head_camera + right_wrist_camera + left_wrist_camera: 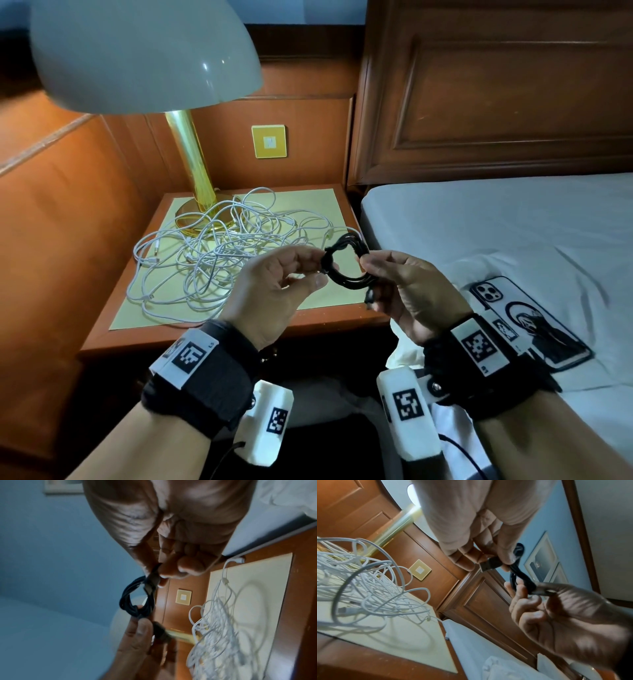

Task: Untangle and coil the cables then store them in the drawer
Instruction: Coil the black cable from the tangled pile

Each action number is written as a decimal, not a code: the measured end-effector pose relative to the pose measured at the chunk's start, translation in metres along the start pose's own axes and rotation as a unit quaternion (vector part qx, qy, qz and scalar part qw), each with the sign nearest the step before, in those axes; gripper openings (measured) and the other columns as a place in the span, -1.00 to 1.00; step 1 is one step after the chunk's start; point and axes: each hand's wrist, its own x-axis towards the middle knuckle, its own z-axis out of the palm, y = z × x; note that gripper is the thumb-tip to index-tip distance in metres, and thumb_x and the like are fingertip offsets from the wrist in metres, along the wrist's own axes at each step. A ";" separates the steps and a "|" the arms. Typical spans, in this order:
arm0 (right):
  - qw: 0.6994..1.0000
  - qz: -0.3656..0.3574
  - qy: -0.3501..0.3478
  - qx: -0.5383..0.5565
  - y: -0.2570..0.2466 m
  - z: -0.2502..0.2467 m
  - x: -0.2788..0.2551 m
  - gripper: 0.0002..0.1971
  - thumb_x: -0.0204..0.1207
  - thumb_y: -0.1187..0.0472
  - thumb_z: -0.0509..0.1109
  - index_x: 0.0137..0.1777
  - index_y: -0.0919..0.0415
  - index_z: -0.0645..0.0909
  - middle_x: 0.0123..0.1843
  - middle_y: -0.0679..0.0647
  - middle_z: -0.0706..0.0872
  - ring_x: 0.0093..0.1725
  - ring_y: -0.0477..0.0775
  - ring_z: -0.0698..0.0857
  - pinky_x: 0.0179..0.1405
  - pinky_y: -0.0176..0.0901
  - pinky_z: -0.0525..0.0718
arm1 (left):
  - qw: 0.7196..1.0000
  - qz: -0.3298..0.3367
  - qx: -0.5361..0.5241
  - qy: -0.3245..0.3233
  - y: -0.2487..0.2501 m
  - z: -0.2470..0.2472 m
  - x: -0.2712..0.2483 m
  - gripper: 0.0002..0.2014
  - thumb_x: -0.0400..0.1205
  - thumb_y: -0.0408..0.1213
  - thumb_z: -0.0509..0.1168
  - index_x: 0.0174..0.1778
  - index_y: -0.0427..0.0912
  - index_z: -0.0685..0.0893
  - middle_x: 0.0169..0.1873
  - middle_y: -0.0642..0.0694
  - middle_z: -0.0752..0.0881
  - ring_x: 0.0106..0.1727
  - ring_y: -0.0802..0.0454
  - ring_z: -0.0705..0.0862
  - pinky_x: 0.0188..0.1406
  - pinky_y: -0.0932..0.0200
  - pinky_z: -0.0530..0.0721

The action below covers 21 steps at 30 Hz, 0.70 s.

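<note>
Black cable [346, 265] coiled into a small loop, held in the air over the desk [191, 337] front edge, right of the lamp [191, 164]. Left hand [274, 294] grip pinches its left side; right hand [411, 291] grip pinches the right side. White cables [219, 250] lie tangled on the desk at the lamp base. Phone [534, 322] on the bed [496, 222], right of the lamp.

Black wrist straps [205, 380] with white marker tags [479, 346] and white camera boxes [407, 414].

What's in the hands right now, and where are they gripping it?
Black cable coil: left hand pinches its left side, right hand its right side.
</note>
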 end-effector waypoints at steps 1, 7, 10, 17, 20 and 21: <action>0.999 -0.027 0.024 -0.024 0.002 0.000 0.003 -0.77 0.33 0.23 0.62 -0.03 0.26 0.75 -0.26 0.17 0.70 -0.50 0.01 0.53 -0.53 -0.14 0.45 | 1.000 -0.016 0.005 0.008 -0.003 0.000 0.000 -0.74 0.55 -0.54 0.49 0.04 -0.10 0.80 -0.06 -0.04 0.88 0.04 -0.03 0.82 0.11 0.03 0.75; 0.951 -0.125 0.081 -0.272 0.015 -0.003 0.023 -0.88 0.48 0.11 0.60 -0.05 0.08 0.76 -0.27 0.05 0.85 -0.37 -0.03 0.77 -0.21 -0.02 0.78 | 0.988 -0.149 0.007 0.045 -0.029 0.015 0.007 -0.83 0.51 -0.45 0.57 -0.04 -0.19 0.80 -0.23 -0.16 0.87 -0.29 -0.02 0.76 -0.13 0.00 0.80; 0.932 -0.088 0.093 -0.339 0.029 -0.009 0.047 -0.89 0.45 0.06 0.61 -0.13 0.00 0.74 -0.17 0.05 0.85 -0.18 0.08 0.82 0.02 0.12 0.82 | 0.979 -0.195 0.030 0.043 -0.049 0.024 0.016 -0.80 0.50 -0.45 0.56 0.01 -0.24 0.79 -0.26 -0.14 0.86 -0.29 -0.01 0.76 -0.05 -0.10 0.84; 0.925 0.001 0.130 -0.357 0.055 -0.028 0.087 -0.87 0.49 0.12 0.58 -0.22 0.01 0.69 -0.22 -0.06 0.78 -0.35 0.07 0.80 -0.19 0.18 0.85 | 0.968 -0.236 0.078 -0.037 -0.071 0.052 0.039 -0.72 0.43 -0.46 0.42 -0.16 0.06 0.84 -0.13 -0.01 0.88 -0.03 -0.13 0.83 0.11 0.13 0.74; 0.923 0.046 0.143 -0.355 0.063 -0.037 0.097 -0.86 0.49 0.14 0.57 -0.26 0.12 0.73 -0.33 0.04 0.77 -0.42 0.08 0.79 -0.16 0.22 0.84 | 0.961 -0.250 0.106 -0.051 -0.075 0.062 0.046 -0.75 0.59 -0.47 0.38 0.02 -0.02 0.78 -0.26 0.10 0.74 -0.29 0.19 0.63 -0.37 0.50 0.48; 0.921 0.053 0.148 -0.357 0.065 -0.040 0.101 -0.86 0.50 0.14 0.57 -0.24 0.16 0.74 -0.33 0.05 0.78 -0.44 0.07 0.79 -0.18 0.15 0.85 | 0.958 -0.256 0.118 -0.054 -0.077 0.065 0.047 -0.74 0.62 -0.44 0.38 0.18 -0.09 0.76 -0.21 0.11 0.70 -0.26 0.21 0.57 -0.38 0.52 0.41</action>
